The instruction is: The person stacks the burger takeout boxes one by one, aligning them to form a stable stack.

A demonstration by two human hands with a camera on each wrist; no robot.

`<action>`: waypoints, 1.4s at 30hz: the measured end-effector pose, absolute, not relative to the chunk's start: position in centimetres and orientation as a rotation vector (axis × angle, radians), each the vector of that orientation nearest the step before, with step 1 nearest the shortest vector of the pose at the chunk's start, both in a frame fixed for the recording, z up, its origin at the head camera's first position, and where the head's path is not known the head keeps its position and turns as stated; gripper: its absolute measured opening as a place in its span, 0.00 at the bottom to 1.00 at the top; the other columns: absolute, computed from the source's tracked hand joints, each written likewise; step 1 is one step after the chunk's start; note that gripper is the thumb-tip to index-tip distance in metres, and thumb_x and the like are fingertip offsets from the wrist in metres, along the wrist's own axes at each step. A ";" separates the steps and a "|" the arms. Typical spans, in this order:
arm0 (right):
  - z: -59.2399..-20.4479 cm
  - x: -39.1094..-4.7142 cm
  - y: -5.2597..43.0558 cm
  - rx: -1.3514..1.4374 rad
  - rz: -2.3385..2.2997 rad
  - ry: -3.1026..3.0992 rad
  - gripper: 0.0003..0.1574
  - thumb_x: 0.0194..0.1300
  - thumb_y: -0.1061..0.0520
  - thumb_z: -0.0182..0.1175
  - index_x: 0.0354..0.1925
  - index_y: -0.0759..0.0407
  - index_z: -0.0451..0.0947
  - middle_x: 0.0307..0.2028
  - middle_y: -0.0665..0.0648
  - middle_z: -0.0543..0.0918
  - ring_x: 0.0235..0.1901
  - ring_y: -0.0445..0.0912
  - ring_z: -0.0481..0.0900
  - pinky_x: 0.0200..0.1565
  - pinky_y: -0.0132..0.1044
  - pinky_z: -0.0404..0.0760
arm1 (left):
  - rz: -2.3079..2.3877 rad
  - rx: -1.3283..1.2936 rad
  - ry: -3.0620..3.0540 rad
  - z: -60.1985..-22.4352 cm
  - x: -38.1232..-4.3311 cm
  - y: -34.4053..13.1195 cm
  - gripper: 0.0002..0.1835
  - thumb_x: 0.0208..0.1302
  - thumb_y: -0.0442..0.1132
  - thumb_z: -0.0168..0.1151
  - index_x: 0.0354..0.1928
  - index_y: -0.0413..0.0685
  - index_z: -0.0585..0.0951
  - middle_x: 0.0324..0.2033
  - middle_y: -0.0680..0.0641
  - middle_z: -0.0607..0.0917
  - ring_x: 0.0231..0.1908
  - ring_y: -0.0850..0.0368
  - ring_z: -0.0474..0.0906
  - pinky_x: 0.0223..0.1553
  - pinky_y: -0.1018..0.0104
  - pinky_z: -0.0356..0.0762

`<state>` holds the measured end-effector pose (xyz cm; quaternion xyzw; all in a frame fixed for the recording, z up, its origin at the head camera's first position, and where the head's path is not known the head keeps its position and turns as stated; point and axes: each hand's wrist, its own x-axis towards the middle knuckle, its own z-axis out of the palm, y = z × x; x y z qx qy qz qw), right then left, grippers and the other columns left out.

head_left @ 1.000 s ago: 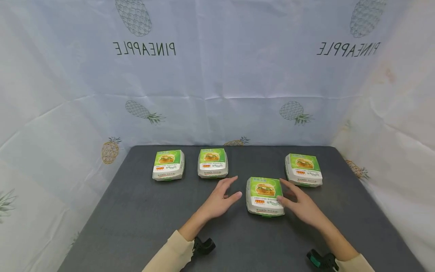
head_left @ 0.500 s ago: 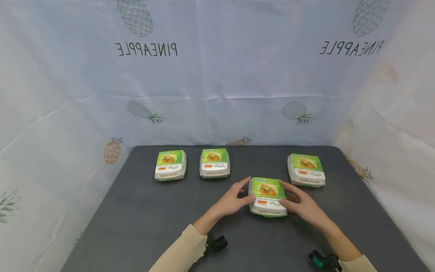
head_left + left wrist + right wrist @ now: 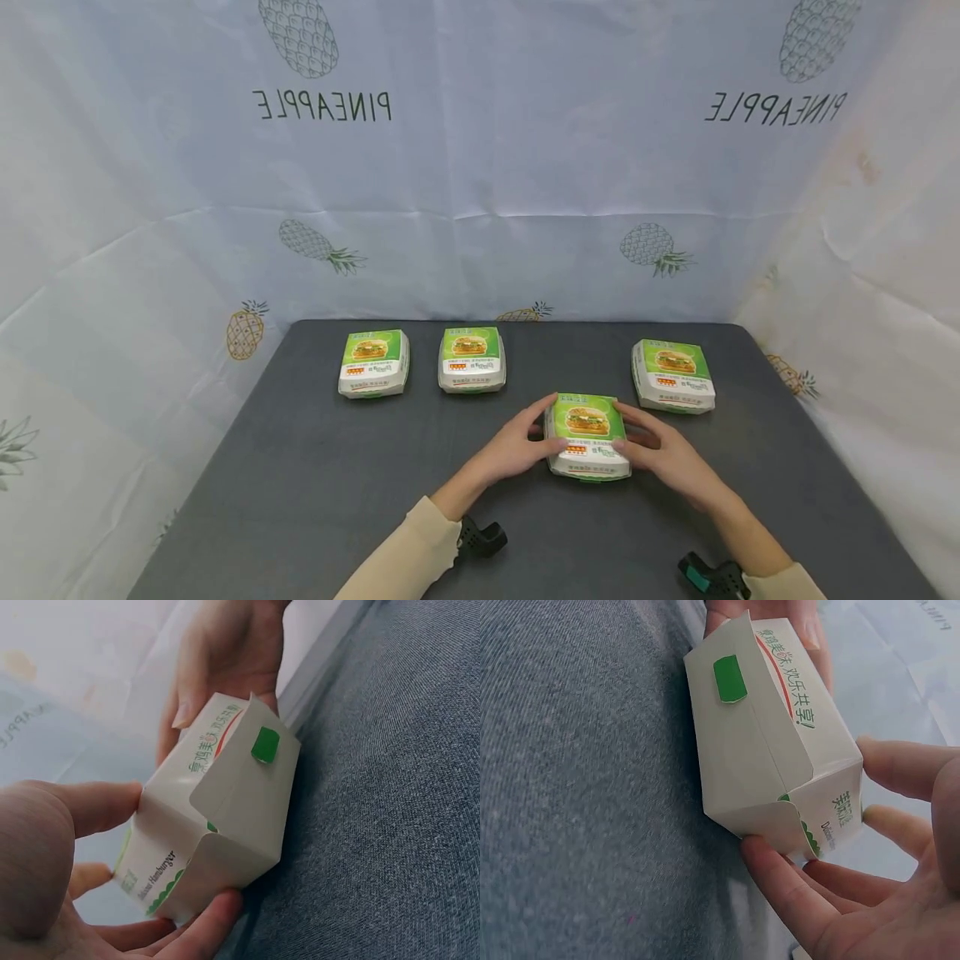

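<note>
Both hands hold one paper hamburger box [image 3: 588, 427], green and white with a burger picture on its lid, near the middle right of the table. My left hand [image 3: 512, 446] grips its left side; my right hand [image 3: 667, 457] grips the right side. Seen in the left wrist view, the thumb lies at the top edge of the box [image 3: 251, 802] and fingertips reach its lower side. A similar grip of the right hand [image 3: 889, 900] shows in the right wrist view. There the box's front flap carries a green tab [image 3: 730, 679]. The box's far side is hidden there.
Two more hamburger boxes, one at far left [image 3: 373, 363] and one left of centre [image 3: 472, 359], stand along the back of the dark grey table [image 3: 337, 492]. Another box [image 3: 672, 376] sits at back right, close behind the right hand. Pineapple-printed white cloth [image 3: 480, 167] surrounds the table.
My left hand has moved right from beside the hamburger box to grip its left side. The right hand has stayed at the right side. The other boxes have not moved.
</note>
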<state>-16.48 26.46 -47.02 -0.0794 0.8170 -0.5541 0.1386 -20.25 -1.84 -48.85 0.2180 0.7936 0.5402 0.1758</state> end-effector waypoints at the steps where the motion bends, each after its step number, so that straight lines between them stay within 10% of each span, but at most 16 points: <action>1: -47.0 -16.5 26.4 -0.232 -1.602 2.364 0.45 0.74 0.48 0.62 0.80 0.54 0.54 0.74 0.71 0.58 0.68 0.71 0.64 0.50 0.41 0.82 | 1.531 0.617 2.250 -48.8 -20.2 -1.9 0.39 0.72 0.50 0.64 0.80 0.60 0.59 0.73 0.44 0.66 0.62 0.47 0.74 0.51 0.58 0.77; 42: -47.3 -15.6 18.3 -0.351 -1.462 2.472 0.45 0.69 0.44 0.67 0.76 0.54 0.63 0.68 0.65 0.70 0.59 0.60 0.78 0.47 0.45 0.80 | 1.496 0.599 2.310 -47.8 -17.0 -10.4 0.39 0.73 0.48 0.63 0.80 0.52 0.57 0.71 0.40 0.67 0.62 0.41 0.74 0.55 0.49 0.75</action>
